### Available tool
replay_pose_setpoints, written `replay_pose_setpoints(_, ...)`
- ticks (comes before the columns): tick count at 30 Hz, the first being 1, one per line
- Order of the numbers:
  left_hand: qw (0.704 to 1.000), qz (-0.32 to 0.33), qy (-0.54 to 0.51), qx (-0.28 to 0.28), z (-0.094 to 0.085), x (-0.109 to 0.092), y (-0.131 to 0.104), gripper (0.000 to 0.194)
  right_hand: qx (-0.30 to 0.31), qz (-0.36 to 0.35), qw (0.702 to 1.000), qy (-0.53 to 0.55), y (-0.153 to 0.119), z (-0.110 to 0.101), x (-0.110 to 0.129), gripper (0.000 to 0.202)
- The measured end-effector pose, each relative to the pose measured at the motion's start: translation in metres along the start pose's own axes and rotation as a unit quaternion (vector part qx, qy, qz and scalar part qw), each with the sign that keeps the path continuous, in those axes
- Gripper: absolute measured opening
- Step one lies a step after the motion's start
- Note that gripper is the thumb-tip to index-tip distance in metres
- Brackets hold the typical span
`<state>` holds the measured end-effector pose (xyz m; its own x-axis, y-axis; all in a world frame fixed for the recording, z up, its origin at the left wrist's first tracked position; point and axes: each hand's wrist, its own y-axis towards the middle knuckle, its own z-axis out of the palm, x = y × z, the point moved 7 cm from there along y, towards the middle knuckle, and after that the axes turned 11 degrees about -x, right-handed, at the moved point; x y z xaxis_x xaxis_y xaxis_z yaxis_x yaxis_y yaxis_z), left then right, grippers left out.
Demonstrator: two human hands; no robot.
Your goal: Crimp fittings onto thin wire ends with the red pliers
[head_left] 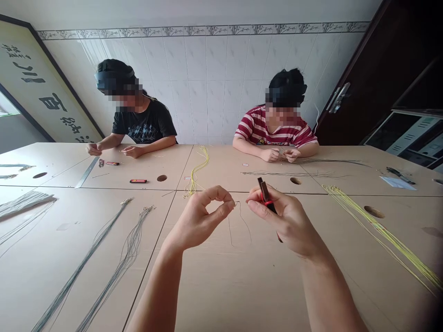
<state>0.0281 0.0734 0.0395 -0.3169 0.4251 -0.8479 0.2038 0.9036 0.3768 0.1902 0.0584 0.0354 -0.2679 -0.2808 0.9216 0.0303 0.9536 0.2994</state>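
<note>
My left hand [204,216] pinches the end of a thin wire [245,221] between thumb and forefinger, near the middle of the view. The wire loops over beside the fingertips and hangs down toward the tabletop. Just to the right, my right hand [280,214] is closed around a small black and red tool [266,196], its dark metal head pointing up and its lower end showing below the palm. A small gap lies between the tool and my left fingertips.
Bundles of grey wires [86,258] lie at left on the table [221,295]; yellow wires lie at right [384,230] and far centre [200,170]. Two people sit opposite, their hands on thin wires. A knife [138,181] and round table holes [374,211] are also visible.
</note>
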Motion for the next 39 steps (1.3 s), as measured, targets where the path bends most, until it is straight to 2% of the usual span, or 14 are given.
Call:
replay_pose_setpoints(7, 0.998, 0.046, 0.028, 0.013, 0.003, -0.009, 0.0, 0.012, 0.02, -0.008, 1.0, 0.013, -0.003, 0.006, 0.004, 0.018)
replay_pose_setpoints(18, 0.988, 0.144, 0.055, 0.003, 0.004, -0.016, -0.004, 0.014, 0.048, 0.069, 0.996, 0.002, -0.003, 0.008, -0.014, 0.023)
replay_pose_setpoints(26, 0.985, 0.147, 0.08, 0.039, 0.007, -0.021, -0.006, 0.014, 0.071, 0.089, 0.993, 0.005, -0.004, 0.008, -0.018, 0.025)
replay_pose_setpoints(39, 0.984, 0.141, 0.093, 0.055, 0.01, -0.019, -0.006, 0.014, 0.09, 0.09, 0.992, 0.005, -0.004, 0.012, -0.017, 0.023)
